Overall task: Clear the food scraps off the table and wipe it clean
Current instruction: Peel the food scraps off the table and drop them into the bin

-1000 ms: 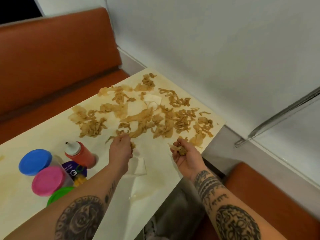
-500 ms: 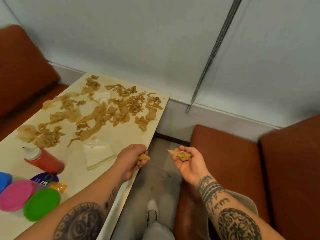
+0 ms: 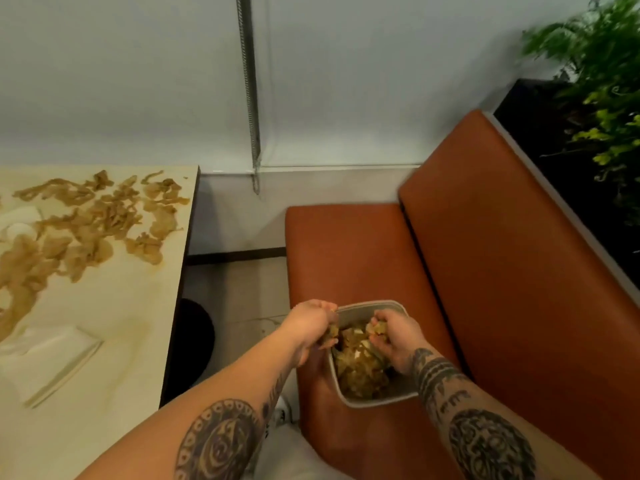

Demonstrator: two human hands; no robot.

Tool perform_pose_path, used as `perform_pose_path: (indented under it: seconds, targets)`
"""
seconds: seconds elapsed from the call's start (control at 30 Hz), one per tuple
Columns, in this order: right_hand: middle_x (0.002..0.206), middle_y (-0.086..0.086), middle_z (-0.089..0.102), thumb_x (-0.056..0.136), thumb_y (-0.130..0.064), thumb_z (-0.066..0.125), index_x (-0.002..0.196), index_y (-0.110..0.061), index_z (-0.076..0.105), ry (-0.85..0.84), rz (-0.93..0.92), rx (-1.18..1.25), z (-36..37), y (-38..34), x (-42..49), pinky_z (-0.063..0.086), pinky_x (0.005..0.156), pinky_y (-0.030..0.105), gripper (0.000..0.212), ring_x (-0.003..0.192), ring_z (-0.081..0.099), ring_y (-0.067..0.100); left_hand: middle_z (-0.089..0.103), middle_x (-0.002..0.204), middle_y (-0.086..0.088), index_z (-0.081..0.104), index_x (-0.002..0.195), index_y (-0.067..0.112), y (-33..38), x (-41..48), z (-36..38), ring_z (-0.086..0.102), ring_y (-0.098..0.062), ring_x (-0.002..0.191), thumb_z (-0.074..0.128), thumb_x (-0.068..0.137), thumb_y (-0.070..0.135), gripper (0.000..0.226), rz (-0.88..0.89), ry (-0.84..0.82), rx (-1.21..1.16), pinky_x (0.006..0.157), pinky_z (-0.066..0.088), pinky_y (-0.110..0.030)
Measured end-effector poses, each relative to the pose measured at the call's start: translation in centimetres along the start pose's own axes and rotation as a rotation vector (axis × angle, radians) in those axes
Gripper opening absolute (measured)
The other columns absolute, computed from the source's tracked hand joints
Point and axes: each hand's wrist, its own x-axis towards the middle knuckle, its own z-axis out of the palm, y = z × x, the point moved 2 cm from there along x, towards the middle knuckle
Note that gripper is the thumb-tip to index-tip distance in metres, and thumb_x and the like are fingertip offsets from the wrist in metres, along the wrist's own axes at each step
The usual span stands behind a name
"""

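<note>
food scraps (image 3: 86,220) lie spread over the table (image 3: 121,341); more fill the grey bin (image 3: 363,304) on the orange bench seat (image 3: 346,254). left hand (image 3: 311,327) and right hand (image 3: 394,337), both over the bin, each grip a clump of food scraps in curled fingers. a napkin (image 3: 52,355) lies on the table.

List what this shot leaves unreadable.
- Bin bottom, head view: buried under scraps and the right hand.
- Table, head view: cut off by the left edge, rest of it unseen.
- Left hand, head view: fingertips motion-blurred, grip unclear.
</note>
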Motion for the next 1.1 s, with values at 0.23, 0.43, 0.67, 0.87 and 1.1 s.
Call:
perform_pose_path:
  seconds: [0.23, 0.43, 0.67, 0.87, 1.1]
  targets:
    - [0.082, 0.005, 0.056, 0.099, -0.017, 0.055, 0.090, -0.012, 0.062, 0.084, -0.067, -0.203, -3.7, 0.3, 0.7, 0.045, 0.072, 0.035, 0.012, 0.072, 0.052, 0.018, 0.067, 0.122, -0.004, 0.072, 0.106, 0.023, -0.3, 0.7, 4.6, 0.060, -0.026, 0.116, 0.054, 0.097, 0.014, 0.022, -0.018, -0.094, 0.090, 0.097, 0.053, -0.048]
    - [0.097, 0.007, 0.060, 0.101, -0.016, 0.050, 0.091, -0.015, 0.061, 0.084, -0.124, -0.312, -3.9, 0.1, 1.4, 0.049, 0.089, 0.042, 0.014, 0.089, 0.059, 0.022, 0.065, 0.120, -0.003, 0.068, 0.109, 0.024, -0.3, 0.2, 5.2, 0.059, -0.024, 0.113, 0.049, 0.101, 0.016, 0.021, -0.015, -0.093, 0.153, 0.095, 0.052, -0.043]
    - [0.100, 0.001, 0.061, 0.103, -0.024, 0.054, 0.114, -0.015, 0.060, 0.021, -0.123, -0.259, -1.0, 0.5, 0.4, 0.050, 0.069, 0.032, 0.016, 0.091, 0.060, 0.016, 0.068, 0.120, -0.012, 0.067, 0.120, 0.013, 0.8, -1.7, 1.4, 0.063, -0.024, 0.098, 0.050, 0.104, 0.018, 0.024, 0.070, -0.002, 0.196, 0.069, 0.051, -0.029]
    - [0.084, 0.005, 0.055, 0.102, -0.019, 0.055, 0.108, -0.012, 0.059, -0.132, -0.179, -0.281, 4.9, 0.3, -2.3, 0.038, 0.043, 0.023, 0.010, 0.069, 0.054, 0.015, 0.069, 0.116, -0.007, 0.066, 0.114, 0.019, 1.3, -5.5, -6.0, 0.064, -0.019, 0.092, 0.052, 0.104, 0.030, 0.021, 0.110, 0.169, 0.144, 0.076, 0.052, -0.033]
    - [0.091, 0.007, 0.061, 0.101, -0.018, 0.057, 0.101, -0.012, 0.064, -0.351, -0.313, -0.377, 15.5, 0.3, -8.7, 0.042, 0.052, 0.025, 0.008, 0.073, 0.057, 0.014, 0.071, 0.103, -0.005, 0.067, 0.102, 0.018, 1.6, -11.2, -16.3, 0.062, -0.019, 0.080, 0.051, 0.101, 0.018, 0.017, 0.291, 0.464, -0.047, 0.072, 0.049, -0.034]
